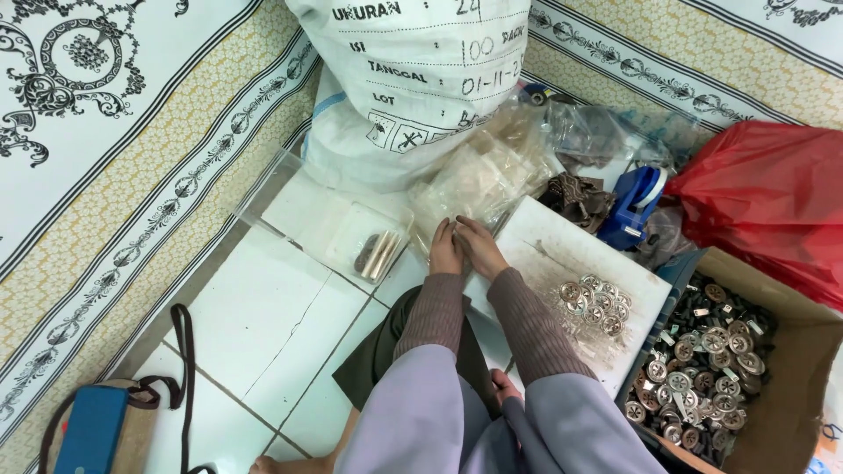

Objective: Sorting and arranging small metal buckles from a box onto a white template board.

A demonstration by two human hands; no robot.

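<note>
**Both hands at the bag pile**

My left hand (445,248) and right hand (475,248) sit side by side, touching, at the near edge of a heap of clear bags (479,175). The fingers of both are curled down onto the plastic, pinching at a bag between them; the fingertips are tucked under, so I cannot tell how firm the hold is or whether anything small is inside. The heap lies on the floor against the foot of a big white sack (404,79) with printing on it.

Just right of my hands is a white board (544,246), and on its far half lies a small cluster of round metal discs (597,303), well apart from my fingers. Beyond the board's right edge a cardboard box (790,386) holds many more discs mixed with dark pieces. A blue tape dispenser (634,204) stands behind the board, with a red plastic bag (764,193) beside it.

To my left, a clear tray (307,206) rests on the white tiles (263,307), holding a packet of thin metal sticks (376,254). A blue pouch (92,430) with a dark strap lies at the lower left, on the patterned mat (114,167).
</note>
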